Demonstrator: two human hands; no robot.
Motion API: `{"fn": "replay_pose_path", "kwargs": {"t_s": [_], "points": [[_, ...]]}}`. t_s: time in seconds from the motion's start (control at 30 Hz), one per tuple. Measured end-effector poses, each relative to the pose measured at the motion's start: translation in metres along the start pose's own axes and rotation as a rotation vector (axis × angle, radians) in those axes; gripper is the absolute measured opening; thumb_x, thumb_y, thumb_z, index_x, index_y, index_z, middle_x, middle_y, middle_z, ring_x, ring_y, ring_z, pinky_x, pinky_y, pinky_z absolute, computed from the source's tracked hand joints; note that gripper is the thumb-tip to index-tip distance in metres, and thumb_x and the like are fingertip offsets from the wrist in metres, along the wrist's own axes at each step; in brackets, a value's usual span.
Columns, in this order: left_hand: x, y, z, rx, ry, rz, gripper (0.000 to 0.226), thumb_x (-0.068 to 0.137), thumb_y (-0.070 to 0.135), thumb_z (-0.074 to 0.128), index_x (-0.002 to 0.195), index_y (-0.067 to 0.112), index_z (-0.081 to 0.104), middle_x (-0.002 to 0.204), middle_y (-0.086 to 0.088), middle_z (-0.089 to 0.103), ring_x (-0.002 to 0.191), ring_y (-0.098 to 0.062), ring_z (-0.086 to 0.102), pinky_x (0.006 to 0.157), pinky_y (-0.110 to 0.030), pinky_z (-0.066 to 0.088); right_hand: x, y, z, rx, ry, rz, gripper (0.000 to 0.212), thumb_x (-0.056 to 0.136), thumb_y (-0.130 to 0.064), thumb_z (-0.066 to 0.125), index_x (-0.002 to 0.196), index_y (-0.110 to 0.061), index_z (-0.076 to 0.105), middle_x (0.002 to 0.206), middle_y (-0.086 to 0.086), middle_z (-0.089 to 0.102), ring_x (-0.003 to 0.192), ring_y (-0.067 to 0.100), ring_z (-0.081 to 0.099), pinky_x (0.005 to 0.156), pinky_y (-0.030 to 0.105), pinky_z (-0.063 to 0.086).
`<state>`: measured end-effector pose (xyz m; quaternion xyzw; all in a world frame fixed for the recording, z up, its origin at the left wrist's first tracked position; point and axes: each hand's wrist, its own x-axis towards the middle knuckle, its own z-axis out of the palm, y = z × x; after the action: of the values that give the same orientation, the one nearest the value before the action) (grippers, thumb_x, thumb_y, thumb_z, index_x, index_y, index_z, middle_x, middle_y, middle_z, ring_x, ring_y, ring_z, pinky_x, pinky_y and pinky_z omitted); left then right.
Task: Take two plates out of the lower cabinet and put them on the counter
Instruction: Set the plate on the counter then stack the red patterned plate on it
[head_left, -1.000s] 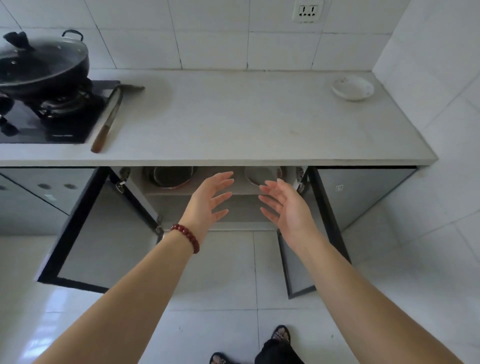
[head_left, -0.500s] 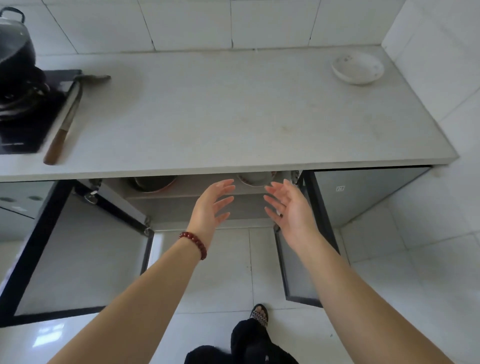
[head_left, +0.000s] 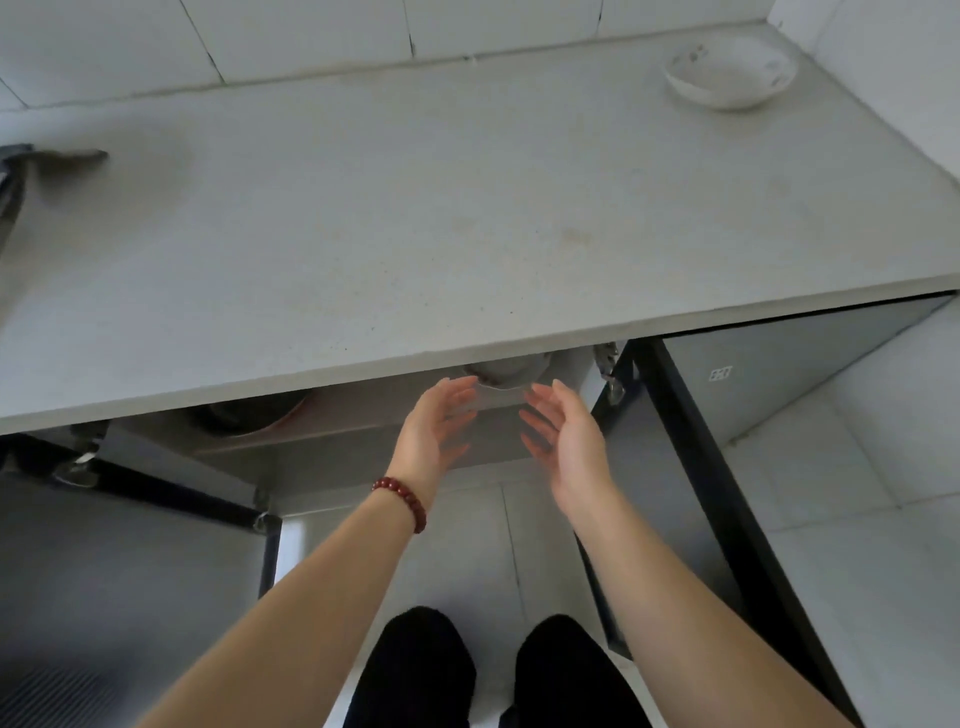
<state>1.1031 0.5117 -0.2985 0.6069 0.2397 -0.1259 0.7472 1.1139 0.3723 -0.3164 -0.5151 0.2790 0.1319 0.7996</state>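
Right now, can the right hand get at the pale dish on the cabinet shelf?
Probably yes. The right hand is open, just below and in front of the pale dish, with the right cabinet door swung wide and nothing between them. The counter edge hides most of the dish, so its grip surface is unclear.

Matt speckled stone counter (head_left: 467, 218); glossy glazed bowl (head_left: 730, 78) (ceramic, seemingly).

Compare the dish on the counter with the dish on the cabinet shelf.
The white dish sits fully in view at the counter's far right corner; the shelf dish is mostly hidden under the counter edge. The first stands far from both hands; the second sits just beyond the left hand and right hand. Both are untouched.
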Motion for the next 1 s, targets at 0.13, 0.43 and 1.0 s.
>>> {"fn": "replay_pose_path", "kwargs": {"t_s": [0.13,0.43,1.0], "points": [[0.059,-0.027,-0.009,-0.032,-0.050,0.043,0.040,0.095,0.042,0.029,0.105,0.027,0.064,0.122,0.001,0.062,0.112,-0.015,0.055,0.092,-0.039,0.041,0.058,0.028,-0.002,0.022,-0.003,-0.049,0.024,0.093,-0.035,0.045,0.097,-0.023,0.064,0.107,-0.003,0.068,0.101,0.013,0.062,0.081,0.031,0.046],[0.186,-0.113,-0.032,-0.041,-0.103,0.201,0.035,0.093,0.033,0.033,0.108,0.022,0.063,0.119,0.001,0.063,0.114,-0.019,0.055,0.092,-0.040,0.040,0.184,0.101,-0.026,0.148,-0.022,-0.169,0.023,0.094,-0.033,0.044,0.096,-0.021,0.065,0.103,-0.001,0.068,0.098,0.014,0.061,0.079,0.029,0.043],[0.286,-0.169,-0.035,-0.177,-0.036,0.175,0.051,0.086,0.048,0.040,0.130,0.025,0.052,0.131,0.004,0.046,0.121,-0.020,0.044,0.089,-0.040,0.037,0.294,0.151,-0.054,0.140,-0.056,-0.270,0.023,0.093,-0.039,0.044,0.108,-0.030,0.058,0.120,-0.004,0.057,0.113,0.016,0.051,0.091,0.035,0.037]]}}
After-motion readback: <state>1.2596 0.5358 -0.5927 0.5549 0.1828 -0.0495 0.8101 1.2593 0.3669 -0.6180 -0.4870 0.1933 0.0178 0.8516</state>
